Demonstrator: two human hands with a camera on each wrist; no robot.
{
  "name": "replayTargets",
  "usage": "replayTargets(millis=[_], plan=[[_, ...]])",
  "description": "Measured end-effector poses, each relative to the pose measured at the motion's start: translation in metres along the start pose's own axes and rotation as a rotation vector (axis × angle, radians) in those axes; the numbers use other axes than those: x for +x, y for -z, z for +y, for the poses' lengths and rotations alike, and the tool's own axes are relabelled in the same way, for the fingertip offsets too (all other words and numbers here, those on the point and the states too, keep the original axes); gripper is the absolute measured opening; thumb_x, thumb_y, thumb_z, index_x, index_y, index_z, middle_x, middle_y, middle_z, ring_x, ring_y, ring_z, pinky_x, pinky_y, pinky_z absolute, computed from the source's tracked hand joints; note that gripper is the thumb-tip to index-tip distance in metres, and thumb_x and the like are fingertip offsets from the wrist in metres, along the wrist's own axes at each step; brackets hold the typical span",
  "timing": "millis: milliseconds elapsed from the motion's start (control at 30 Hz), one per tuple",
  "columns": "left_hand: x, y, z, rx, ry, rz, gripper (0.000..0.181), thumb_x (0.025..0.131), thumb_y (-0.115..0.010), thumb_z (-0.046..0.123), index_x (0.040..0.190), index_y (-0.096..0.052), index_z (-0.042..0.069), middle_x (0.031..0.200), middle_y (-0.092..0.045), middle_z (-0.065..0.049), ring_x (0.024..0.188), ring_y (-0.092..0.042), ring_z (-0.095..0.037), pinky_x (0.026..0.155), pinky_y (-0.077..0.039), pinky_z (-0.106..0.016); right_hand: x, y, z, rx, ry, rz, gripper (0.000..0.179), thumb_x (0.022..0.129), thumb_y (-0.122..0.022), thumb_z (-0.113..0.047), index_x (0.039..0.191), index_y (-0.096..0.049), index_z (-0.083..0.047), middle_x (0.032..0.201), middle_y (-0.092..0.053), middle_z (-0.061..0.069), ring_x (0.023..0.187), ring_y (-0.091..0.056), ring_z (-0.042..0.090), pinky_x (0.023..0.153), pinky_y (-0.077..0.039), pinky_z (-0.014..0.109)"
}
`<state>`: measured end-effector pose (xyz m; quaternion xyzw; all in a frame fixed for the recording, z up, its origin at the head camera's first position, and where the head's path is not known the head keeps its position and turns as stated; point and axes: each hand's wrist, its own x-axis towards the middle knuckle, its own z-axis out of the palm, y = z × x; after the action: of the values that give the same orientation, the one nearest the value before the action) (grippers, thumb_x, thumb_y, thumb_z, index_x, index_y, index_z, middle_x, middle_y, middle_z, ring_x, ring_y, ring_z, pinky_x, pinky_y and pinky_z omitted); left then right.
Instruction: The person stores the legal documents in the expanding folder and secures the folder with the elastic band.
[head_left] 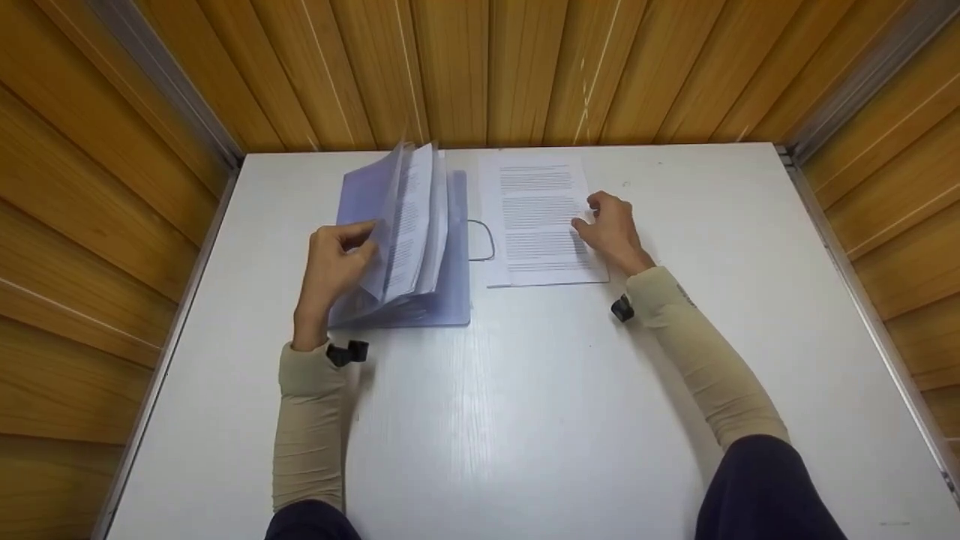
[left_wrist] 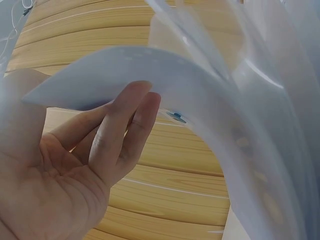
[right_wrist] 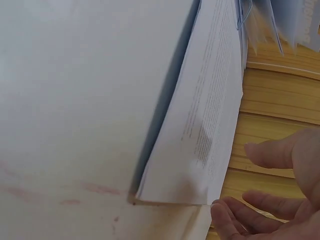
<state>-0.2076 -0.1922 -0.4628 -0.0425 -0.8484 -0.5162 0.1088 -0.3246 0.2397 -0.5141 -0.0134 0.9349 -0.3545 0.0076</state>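
A translucent blue display folder (head_left: 457, 247) lies on the white table (head_left: 465, 420), its leaves fanned upward. My left hand (head_left: 334, 259) pinches the edge of a clear plastic leaf (left_wrist: 145, 65) at the folder's left side; in the left wrist view the leaf bows over the fingers and the thumb is hidden. Behind that leaf stand several sleeves with printed sheets (head_left: 411, 225). To the folder's right lies a flat stack of printed paper (head_left: 536, 217). My right hand (head_left: 611, 229) is at the stack's right edge, thumb and fingers apart, gripping nothing; whether a fingertip touches the paper I cannot tell.
A thin dark loop (head_left: 491, 240) sticks out between folder and paper stack. Wood-patterned panels (head_left: 525, 75) rise behind the table and on both sides, with metal posts (head_left: 180, 82) in the corners. Small black cameras (head_left: 352, 352) sit at both wrists.
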Motion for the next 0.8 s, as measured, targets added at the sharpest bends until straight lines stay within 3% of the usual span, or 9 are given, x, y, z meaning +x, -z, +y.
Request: replayTargets(millis=[133, 333, 400, 600, 800], plan=[[-0.001, 0.001, 0.001, 0.005, 0.008, 0.002, 0.035, 0.094, -0.062, 0.003, 0.126, -0.075, -0.005, 0.126, -0.076, -0.022, 0.114, -0.075, -0.034, 0.097, -0.058, -0.046, 0.0, 0.0, 0.007, 0.001, -0.011, -0.016, 0.059, 0.094, -0.075, -0.016, 0.143, -0.056, 0.013, 0.134, -0.064, 0.029, 0.119, -0.058, 0.037, 0.108, -0.048, 0.052], [-0.001, 0.0, 0.0, 0.01, 0.013, 0.001, 0.034, 0.095, -0.063, 0.004, 0.126, -0.075, -0.004, 0.125, -0.076, -0.02, 0.112, -0.075, -0.031, 0.088, -0.055, -0.026, 0.0, -0.003, 0.014, -0.012, -0.019, -0.014, 0.062, 0.092, -0.079, -0.015, 0.141, -0.056, 0.014, 0.133, -0.063, 0.03, 0.116, -0.056, 0.036, 0.108, -0.048, 0.052], [-0.002, 0.0, 0.0, 0.008, 0.012, 0.001, 0.034, 0.095, -0.063, 0.004, 0.126, -0.075, -0.004, 0.126, -0.076, -0.02, 0.112, -0.075, -0.032, 0.089, -0.056, -0.028, 0.0, -0.005, 0.015, -0.009, -0.019, -0.005, 0.062, 0.09, -0.08, -0.013, 0.14, -0.056, 0.015, 0.134, -0.062, 0.031, 0.118, -0.057, 0.038, 0.108, -0.047, 0.053], [-0.002, 0.001, 0.001, 0.001, 0.023, 0.001, 0.036, 0.096, -0.062, 0.004, 0.128, -0.074, -0.004, 0.128, -0.075, -0.022, 0.115, -0.074, -0.035, 0.099, -0.057, -0.05, 0.0, -0.008, 0.013, 0.006, -0.038, 0.017, 0.065, 0.089, -0.081, -0.01, 0.141, -0.054, 0.017, 0.135, -0.061, 0.033, 0.126, -0.056, 0.043, 0.111, -0.045, 0.055], [-0.003, 0.003, 0.002, -0.008, 0.023, 0.005, 0.035, 0.095, -0.061, 0.0, 0.126, -0.075, -0.004, 0.128, -0.075, -0.021, 0.117, -0.074, -0.037, 0.101, -0.057, -0.053, 0.002, -0.012, 0.009, 0.008, -0.023, 0.057, 0.061, 0.086, -0.084, -0.006, 0.134, -0.057, 0.02, 0.13, -0.064, 0.035, 0.118, -0.061, 0.043, 0.106, -0.051, 0.054]])
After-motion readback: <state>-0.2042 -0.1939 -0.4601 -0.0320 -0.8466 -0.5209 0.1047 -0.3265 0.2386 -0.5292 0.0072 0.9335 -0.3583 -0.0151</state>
